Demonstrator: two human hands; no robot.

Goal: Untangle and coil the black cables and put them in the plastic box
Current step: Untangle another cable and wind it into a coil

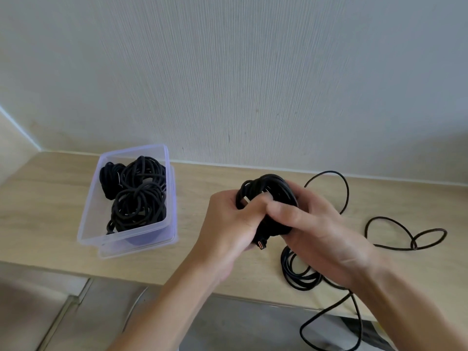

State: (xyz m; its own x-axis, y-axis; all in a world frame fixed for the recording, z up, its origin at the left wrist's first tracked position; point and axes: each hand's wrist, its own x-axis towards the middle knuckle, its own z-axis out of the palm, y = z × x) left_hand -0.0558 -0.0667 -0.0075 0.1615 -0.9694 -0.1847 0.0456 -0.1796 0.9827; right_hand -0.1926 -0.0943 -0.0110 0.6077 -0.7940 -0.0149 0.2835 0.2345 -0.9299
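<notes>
Both hands hold a coiled black cable [272,188] above the wooden table [50,198]. My left hand [228,224] grips the coil's left side, and a connector tip pokes out below its fingers. My right hand [321,231] wraps round the coil's right and lower part. The clear plastic box [91,211] stands at the left with several coiled black cables [136,196] inside. A loose black cable [301,274] lies in loops under my right hand and trails over the table's front edge.
Another loose black cable [405,234] lies in loops at the right of the table. The box rests on its clear lid [136,249]. A pale wall [253,84] runs right behind the table. The table's front edge lies below my wrists, with floor beyond.
</notes>
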